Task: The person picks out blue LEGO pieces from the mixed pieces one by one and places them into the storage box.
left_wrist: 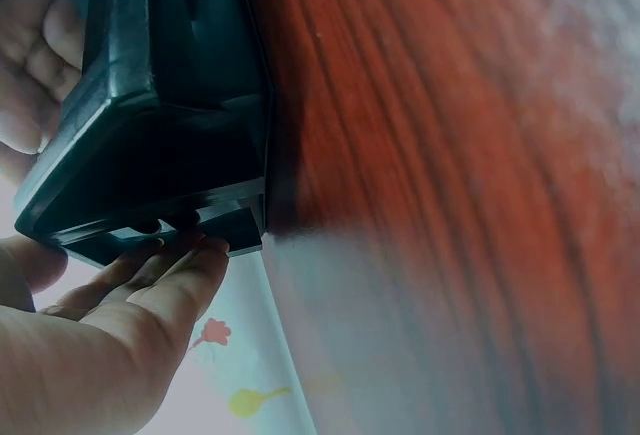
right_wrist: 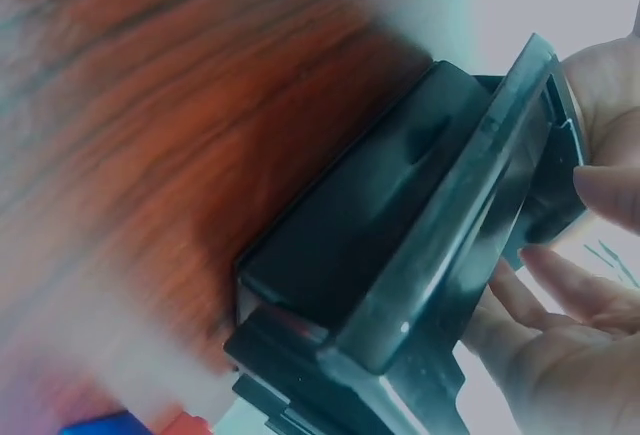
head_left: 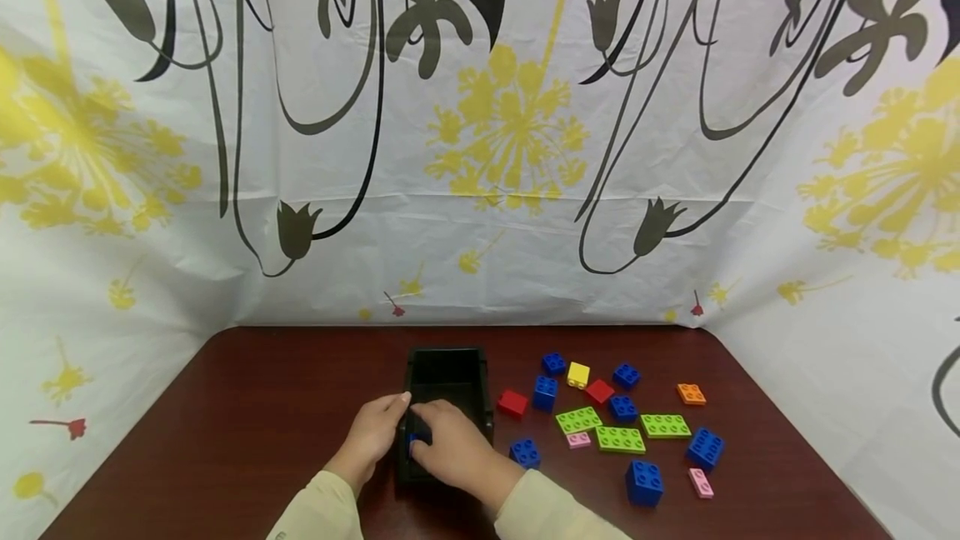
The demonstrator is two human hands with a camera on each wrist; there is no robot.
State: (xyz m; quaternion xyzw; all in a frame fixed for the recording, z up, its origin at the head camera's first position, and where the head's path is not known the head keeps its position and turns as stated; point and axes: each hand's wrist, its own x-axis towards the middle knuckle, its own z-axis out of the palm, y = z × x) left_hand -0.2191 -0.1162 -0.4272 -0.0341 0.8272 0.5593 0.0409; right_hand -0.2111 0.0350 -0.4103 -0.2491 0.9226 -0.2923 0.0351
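Observation:
A black plastic bin stands on the table, its long side pointing away from me. My left hand grips its left wall, thumb at the rim and fingers along the outside. Reaching down into the near part of the bin is my right hand. A small blue brick shows between its thumb and forefinger, largely covered by the hand. In the right wrist view, the curled fingers of the right hand are behind the bin's near wall, and the brick is hidden.
Right of the bin, toy bricks lie scattered: several blue ones, red ones, a yellow one, flat green ones, pink ones and an orange one. A patterned white curtain surrounds the brown table.

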